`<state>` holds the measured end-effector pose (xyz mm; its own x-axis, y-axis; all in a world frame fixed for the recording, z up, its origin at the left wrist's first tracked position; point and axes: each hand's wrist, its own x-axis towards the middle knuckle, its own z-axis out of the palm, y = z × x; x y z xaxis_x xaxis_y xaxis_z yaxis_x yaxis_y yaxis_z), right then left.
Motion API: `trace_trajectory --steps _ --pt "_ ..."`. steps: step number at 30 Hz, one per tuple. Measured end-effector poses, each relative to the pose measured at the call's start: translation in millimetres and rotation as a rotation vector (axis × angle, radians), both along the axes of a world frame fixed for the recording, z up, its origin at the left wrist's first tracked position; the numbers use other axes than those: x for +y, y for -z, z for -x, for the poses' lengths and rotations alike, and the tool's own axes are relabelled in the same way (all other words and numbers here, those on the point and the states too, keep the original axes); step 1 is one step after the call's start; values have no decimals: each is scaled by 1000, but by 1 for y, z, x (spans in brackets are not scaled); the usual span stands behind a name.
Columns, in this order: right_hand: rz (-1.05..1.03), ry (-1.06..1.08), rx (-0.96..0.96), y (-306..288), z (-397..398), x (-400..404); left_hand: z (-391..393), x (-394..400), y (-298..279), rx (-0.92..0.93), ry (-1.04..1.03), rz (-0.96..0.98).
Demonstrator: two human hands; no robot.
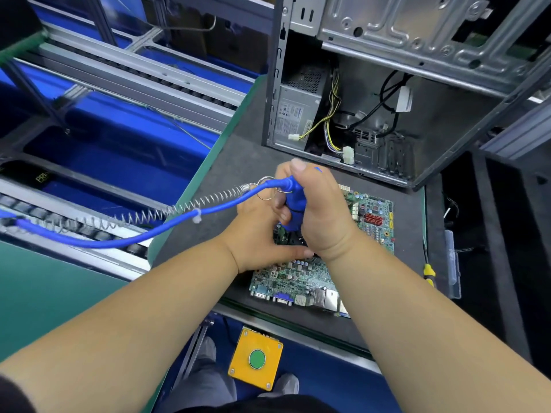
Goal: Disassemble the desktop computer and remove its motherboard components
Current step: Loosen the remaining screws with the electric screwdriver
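Your right hand (320, 210) grips the blue driver (293, 204) upright, tip down over the board (374, 222), which lies flat on the mat (238, 162) in front of the open case (417, 114). Your left hand (262, 231) rests on the board beside the tip, fingers curled at the shaft. Keep the driver's axis vertical; the fastener itself is hidden

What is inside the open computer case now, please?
Inside the computer case I see the grey power supply, loose cables with white plugs, and black wires. The circuit board lies outside, on the mat. The upper metal frame covers the top part.
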<state>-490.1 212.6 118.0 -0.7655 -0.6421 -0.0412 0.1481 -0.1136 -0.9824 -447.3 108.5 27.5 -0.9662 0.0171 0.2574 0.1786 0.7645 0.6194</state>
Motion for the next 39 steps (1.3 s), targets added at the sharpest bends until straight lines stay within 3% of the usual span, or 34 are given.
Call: trace_trajectory --steps 8,14,18,29,33,39 --pt "36 -15 -20 2 5 4 13 3 -5 -155 144 -196" --pt "171 37 -144 3 12 12 19 3 -17 -20 215 -255" --pt "128 -7 -79 2 12 14 23 2 -15 -111 206 -292" --pt "194 55 -122 -9 19 14 35 -2 -18 -117 280 -289" --pt "310 117 -92 -26 27 24 30 -1 -19 -66 297 -174" --pt "289 208 -102 -35 38 28 17 -6 -11 -172 164 -81"
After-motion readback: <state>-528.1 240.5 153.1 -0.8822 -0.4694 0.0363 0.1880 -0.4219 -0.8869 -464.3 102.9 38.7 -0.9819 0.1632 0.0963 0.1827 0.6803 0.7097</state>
